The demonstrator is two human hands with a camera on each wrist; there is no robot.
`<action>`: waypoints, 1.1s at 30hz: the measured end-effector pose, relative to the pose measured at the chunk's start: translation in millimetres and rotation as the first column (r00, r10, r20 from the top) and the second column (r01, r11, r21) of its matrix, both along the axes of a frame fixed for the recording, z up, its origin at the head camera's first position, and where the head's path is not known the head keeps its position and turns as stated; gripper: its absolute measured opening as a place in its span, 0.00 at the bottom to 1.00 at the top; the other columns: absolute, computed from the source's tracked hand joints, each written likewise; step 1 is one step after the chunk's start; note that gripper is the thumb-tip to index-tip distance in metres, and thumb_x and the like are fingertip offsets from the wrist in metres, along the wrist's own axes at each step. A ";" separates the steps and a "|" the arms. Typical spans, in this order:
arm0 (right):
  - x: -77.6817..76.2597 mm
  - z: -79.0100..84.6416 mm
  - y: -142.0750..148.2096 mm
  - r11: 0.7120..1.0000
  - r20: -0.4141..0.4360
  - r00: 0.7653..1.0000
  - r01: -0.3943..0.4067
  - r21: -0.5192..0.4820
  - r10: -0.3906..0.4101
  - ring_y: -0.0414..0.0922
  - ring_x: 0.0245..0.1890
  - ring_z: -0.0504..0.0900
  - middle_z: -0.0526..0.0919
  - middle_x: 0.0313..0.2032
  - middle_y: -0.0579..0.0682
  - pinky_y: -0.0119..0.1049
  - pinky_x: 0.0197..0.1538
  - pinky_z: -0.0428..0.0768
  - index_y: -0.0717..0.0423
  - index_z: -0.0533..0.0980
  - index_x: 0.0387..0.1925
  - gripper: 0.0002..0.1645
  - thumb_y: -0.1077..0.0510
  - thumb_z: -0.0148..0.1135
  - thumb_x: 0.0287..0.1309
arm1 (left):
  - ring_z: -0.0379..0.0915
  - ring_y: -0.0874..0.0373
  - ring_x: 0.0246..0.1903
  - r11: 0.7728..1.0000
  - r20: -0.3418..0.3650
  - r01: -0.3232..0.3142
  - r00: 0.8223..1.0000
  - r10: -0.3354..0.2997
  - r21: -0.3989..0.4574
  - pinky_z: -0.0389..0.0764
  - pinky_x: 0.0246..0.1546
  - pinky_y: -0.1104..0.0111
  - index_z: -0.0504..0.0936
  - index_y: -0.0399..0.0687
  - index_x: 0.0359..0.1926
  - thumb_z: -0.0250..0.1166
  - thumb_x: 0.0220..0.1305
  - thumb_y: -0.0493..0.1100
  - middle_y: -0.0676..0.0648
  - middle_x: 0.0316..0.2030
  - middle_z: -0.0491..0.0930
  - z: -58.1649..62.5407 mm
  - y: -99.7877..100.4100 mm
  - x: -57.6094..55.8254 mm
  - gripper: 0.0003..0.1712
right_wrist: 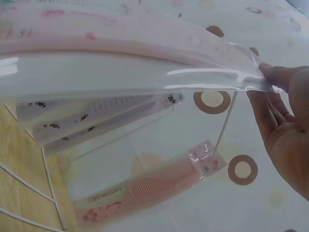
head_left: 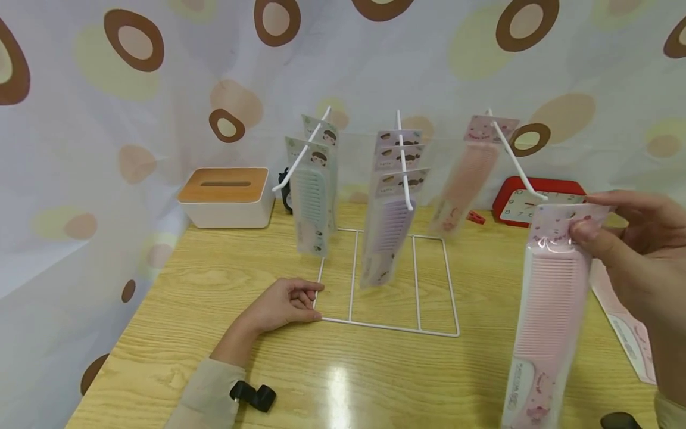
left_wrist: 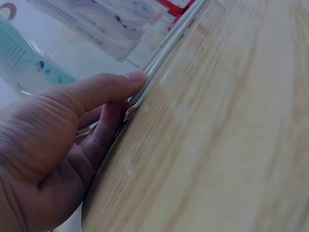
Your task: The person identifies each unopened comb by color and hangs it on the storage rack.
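My right hand [head_left: 645, 256] pinches the top card of a packaged pink comb [head_left: 552, 298] between thumb and fingers. The comb hangs down from it, its card close to the tip of the right hook [head_left: 517, 156]. Farther back on that hook is another packaged pink comb [right_wrist: 164, 181]. With thumb and curled fingers, my left hand [head_left: 281, 305] holds the front left corner of the white wire rack [head_left: 388, 326], as the left wrist view shows close up. Packaged green combs [head_left: 311, 202] hang on the left hook, and purple ones [head_left: 393, 223] on the middle hook.
A white tissue box [head_left: 230, 214] with a wooden lid stands at the back left. Behind the right hook is a red clock [head_left: 538, 199], with a small red clip [head_left: 475, 217] beside it. More pink packaging [head_left: 624, 322] lies on the table under my right hand.
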State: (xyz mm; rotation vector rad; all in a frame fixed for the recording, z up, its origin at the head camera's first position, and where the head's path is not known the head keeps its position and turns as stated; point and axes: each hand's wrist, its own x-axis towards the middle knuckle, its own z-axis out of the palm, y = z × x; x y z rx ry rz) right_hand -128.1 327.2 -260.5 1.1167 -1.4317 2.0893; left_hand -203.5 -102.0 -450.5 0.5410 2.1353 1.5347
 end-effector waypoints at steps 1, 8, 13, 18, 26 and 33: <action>-1.1 3.2 -1.3 1.000 0.006 1.000 0.024 0.014 -0.024 0.50 0.37 0.90 0.85 0.44 0.65 0.32 0.41 0.86 0.88 0.68 0.50 0.20 0.83 0.58 0.55 | 0.78 0.56 0.37 1.000 0.002 -0.003 1.000 0.003 -0.002 0.83 0.39 0.71 0.75 0.35 0.64 0.76 0.56 0.37 0.41 0.42 0.78 0.3 -0.3 0.2 0.35; -8.8 8.2 -5.0 0.987 0.086 0.985 0.143 0.075 -0.149 0.49 0.31 0.89 0.84 0.48 0.64 0.32 0.34 0.86 0.87 0.69 0.54 0.22 0.85 0.53 0.57 | 0.78 0.57 0.36 1.000 -0.018 -0.007 1.000 0.007 -0.013 0.83 0.39 0.71 0.76 0.36 0.63 0.76 0.56 0.37 0.42 0.41 0.79 -0.2 0.3 -2.1 0.34; -13.9 6.1 -5.1 0.988 0.085 0.987 0.131 0.077 -0.138 0.48 0.30 0.88 0.85 0.44 0.63 0.33 0.32 0.86 0.87 0.69 0.55 0.22 0.85 0.53 0.57 | 0.78 0.57 0.36 1.000 -0.019 -0.001 1.000 0.001 -0.007 0.83 0.38 0.72 0.76 0.34 0.63 0.76 0.56 0.36 0.40 0.41 0.78 -2.2 0.2 -2.9 0.34; -19.5 4.9 -5.2 0.986 0.130 0.979 0.145 0.077 -0.155 0.48 0.28 0.87 0.84 0.40 0.63 0.34 0.30 0.86 0.88 0.69 0.53 0.22 0.88 0.51 0.54 | 0.78 0.56 0.37 1.000 -0.010 -0.002 1.000 0.002 -0.002 0.83 0.38 0.72 0.76 0.34 0.63 0.75 0.56 0.36 0.40 0.41 0.78 -1.8 -0.6 -1.8 0.34; -42.7 5.0 2.1 0.950 0.245 0.929 0.225 0.216 -0.276 0.43 0.31 0.87 0.84 0.44 0.55 0.30 0.34 0.86 0.76 0.74 0.54 0.21 0.83 0.54 0.59 | 0.78 0.56 0.37 1.000 -0.007 0.002 1.000 -0.002 0.004 0.83 0.39 0.72 0.76 0.34 0.63 0.75 0.56 0.35 0.40 0.41 0.78 -0.5 0.8 -1.1 0.34; -72.1 6.7 1.3 0.948 0.366 0.879 0.244 0.205 -0.305 0.42 0.29 0.84 0.80 0.39 0.53 0.29 0.34 0.86 0.68 0.77 0.52 0.18 0.75 0.60 0.60 | 0.77 0.56 0.36 1.000 -0.017 -0.003 1.000 0.003 -0.007 0.83 0.38 0.72 0.76 0.34 0.63 0.75 0.56 0.36 0.41 0.41 0.78 -0.4 0.6 -0.5 0.33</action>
